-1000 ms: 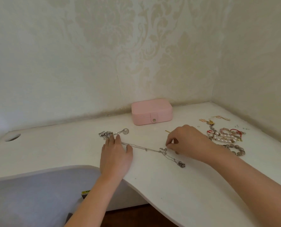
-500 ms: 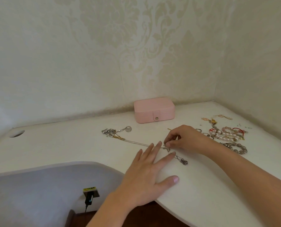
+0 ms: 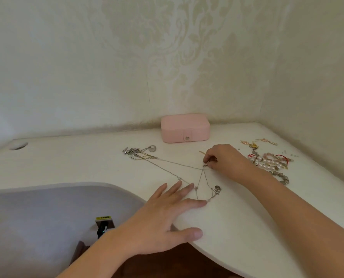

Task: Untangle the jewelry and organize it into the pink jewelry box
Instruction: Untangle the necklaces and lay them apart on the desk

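Pinching silver chain [image 3: 182, 164] with right hand [image 3: 225, 161] — left hand [image 3: 159, 221] spread flat — yellow label [image 3: 104, 217] illegible.

A thin silver chain [image 3: 179, 178] is pinched where its strands meet by the right hand [image 3: 226, 160], and its lower strands are pressed to the white desk [image 3: 86, 167] by the straight fingers of the left hand [image 3: 165, 213]. The pink jewelry box [image 3: 185, 128] is seen closed by the wall, and beaded pieces [image 3: 271, 163] are heaped at the right.

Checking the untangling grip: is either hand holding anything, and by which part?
The right hand pinches the thin silver chain at the point where its strands meet; the left hand lies flat, gripping nothing.
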### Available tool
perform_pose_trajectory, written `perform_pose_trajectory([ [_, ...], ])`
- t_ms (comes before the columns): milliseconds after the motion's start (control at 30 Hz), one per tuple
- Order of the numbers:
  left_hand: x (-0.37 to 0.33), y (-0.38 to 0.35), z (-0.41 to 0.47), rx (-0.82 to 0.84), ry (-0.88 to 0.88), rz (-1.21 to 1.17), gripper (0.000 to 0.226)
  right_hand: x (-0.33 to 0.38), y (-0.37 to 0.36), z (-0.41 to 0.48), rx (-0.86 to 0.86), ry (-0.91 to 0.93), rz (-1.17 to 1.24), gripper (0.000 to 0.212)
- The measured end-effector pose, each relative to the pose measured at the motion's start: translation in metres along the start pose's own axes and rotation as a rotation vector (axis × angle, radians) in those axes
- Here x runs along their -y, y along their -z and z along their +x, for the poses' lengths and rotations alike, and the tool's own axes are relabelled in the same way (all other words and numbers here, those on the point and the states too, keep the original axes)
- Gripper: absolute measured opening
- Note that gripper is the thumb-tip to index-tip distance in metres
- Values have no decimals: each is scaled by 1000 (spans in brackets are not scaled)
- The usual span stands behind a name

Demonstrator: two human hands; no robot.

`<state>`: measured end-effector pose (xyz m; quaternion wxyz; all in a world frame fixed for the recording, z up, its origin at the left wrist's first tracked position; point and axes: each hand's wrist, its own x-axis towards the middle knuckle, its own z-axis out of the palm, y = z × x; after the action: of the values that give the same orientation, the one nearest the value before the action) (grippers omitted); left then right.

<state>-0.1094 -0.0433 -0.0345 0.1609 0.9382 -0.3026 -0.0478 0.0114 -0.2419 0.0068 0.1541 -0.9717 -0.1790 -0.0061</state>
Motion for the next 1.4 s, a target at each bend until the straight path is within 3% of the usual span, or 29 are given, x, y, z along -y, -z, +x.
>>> perform_pose_trajectory([
  [200,5,4,-11,-111,29,-326,26,-2,0,-3,-4,11,27,20],
  [267,7,5,-7,-190,68,-396,29,-3,1,-4,-17,16,67,17],
  [400,9,14,21,-405,148,-315,23,-4,3,-6,-11,-2,132,16],
  [467,10,19,39,-450,245,-272,33,-3,5,-7,19,-18,138,17],
  [567,6,17,60,-365,323,-231,46,-2,6,-7,55,-23,127,18],
  [667,1,2,66,-162,371,-28,60,-3,6,-8,85,1,91,17],
  [800,-3,-4,60,-36,425,129,75,-5,3,-8,94,25,43,15],
  [1000,-2,-3,48,6,438,169,79,-12,0,-1,-27,-4,-38,31],
  [1133,0,-3,44,25,421,171,79,-18,7,1,-145,-41,-64,30],
  [1300,8,-2,36,44,425,183,84,-25,15,-1,-299,-83,37,27],
  [1400,10,1,32,53,435,182,88,-23,22,-2,-348,-130,249,26],
])
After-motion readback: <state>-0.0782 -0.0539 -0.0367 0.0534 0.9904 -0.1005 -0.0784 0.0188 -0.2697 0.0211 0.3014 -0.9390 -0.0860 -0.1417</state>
